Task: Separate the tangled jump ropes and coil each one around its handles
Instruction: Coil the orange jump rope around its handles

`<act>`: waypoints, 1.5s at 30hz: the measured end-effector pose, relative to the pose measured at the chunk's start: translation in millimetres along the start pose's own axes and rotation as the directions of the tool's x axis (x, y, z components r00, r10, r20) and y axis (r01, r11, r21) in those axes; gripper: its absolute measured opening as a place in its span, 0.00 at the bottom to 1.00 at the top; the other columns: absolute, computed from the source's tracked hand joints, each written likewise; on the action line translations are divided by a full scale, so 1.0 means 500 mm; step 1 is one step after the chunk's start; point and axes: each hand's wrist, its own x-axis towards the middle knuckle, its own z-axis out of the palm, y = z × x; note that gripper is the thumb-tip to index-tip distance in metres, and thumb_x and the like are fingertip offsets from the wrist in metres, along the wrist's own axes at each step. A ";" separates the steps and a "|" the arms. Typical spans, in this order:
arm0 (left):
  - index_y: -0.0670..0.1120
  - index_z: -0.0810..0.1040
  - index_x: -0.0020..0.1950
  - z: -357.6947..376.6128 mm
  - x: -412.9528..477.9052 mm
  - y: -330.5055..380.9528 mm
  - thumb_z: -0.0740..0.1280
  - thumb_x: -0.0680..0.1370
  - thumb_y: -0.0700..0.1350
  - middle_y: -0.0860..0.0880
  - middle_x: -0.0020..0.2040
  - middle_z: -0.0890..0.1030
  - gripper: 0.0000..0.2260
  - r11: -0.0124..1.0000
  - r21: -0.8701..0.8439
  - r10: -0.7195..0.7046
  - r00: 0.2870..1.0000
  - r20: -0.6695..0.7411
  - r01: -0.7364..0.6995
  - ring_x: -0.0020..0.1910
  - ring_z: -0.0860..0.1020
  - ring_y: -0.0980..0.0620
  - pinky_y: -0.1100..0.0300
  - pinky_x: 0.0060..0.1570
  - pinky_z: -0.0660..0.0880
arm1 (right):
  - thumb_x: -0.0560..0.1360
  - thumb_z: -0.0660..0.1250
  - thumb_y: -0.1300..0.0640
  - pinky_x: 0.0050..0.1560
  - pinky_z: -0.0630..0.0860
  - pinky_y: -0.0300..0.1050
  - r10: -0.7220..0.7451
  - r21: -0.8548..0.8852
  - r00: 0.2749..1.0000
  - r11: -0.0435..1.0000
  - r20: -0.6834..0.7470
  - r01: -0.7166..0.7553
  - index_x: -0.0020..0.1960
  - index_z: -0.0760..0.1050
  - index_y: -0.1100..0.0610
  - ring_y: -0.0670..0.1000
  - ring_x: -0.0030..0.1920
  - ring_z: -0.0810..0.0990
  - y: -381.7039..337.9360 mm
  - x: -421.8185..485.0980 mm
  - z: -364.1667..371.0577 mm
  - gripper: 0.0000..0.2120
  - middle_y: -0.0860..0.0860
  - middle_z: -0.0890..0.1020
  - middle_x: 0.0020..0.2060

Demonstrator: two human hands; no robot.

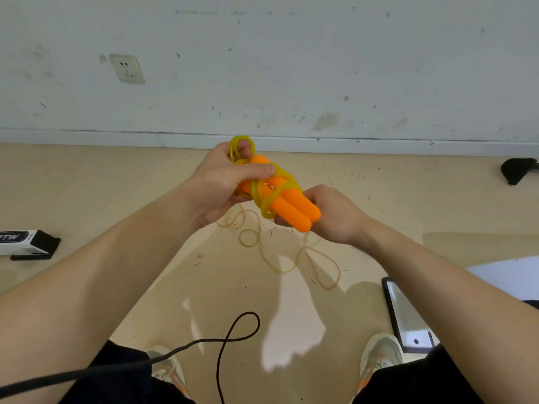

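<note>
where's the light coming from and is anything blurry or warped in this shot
Head view: shadows of the arms fall on the floor between the shoes, so the light sits above and behind; the baseboard bows from wide-angle distortion; the left hand and orange handles look slightly soft.

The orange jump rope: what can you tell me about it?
The jump rope has two smooth orange plastic-looking handles held side by side, tilted, with clear yellow cord wound around them. The left hand pinches the coils, a loop over its finger; the right hand grips the handle ends. Loose cord trails below.
</note>
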 end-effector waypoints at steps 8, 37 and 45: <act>0.51 0.71 0.59 0.009 -0.012 -0.001 0.81 0.60 0.38 0.53 0.55 0.71 0.32 0.965 0.258 0.018 0.997 0.081 -0.038 0.44 0.79 0.53 0.57 0.37 0.79 | 0.71 0.73 0.46 0.36 0.68 0.45 -0.047 -0.034 0.993 0.998 0.108 0.051 0.33 0.77 0.52 0.44 0.29 0.70 0.005 -0.005 -0.056 0.13 0.44 0.74 0.26; 0.45 0.66 0.60 0.050 0.021 -0.070 0.77 0.66 0.37 0.50 0.56 0.70 0.28 0.774 0.560 0.588 0.663 -0.463 -0.296 0.55 0.72 0.55 0.75 0.52 0.66 | 0.84 0.53 0.53 0.32 0.79 0.52 0.221 0.565 0.946 0.824 -0.238 -0.051 0.57 0.75 0.49 0.45 0.29 0.70 -0.101 -0.074 0.128 0.12 0.46 0.72 0.32; 0.49 0.66 0.59 0.050 0.024 -0.068 0.78 0.68 0.41 0.56 0.50 0.69 0.27 0.907 0.366 0.401 0.695 -0.597 -0.209 0.48 0.73 0.62 0.71 0.46 0.72 | 0.85 0.51 0.54 0.34 0.67 0.48 -0.084 0.154 0.945 0.978 -0.316 0.138 0.63 0.71 0.55 0.53 0.35 0.75 -0.097 -0.080 0.143 0.13 0.52 0.78 0.37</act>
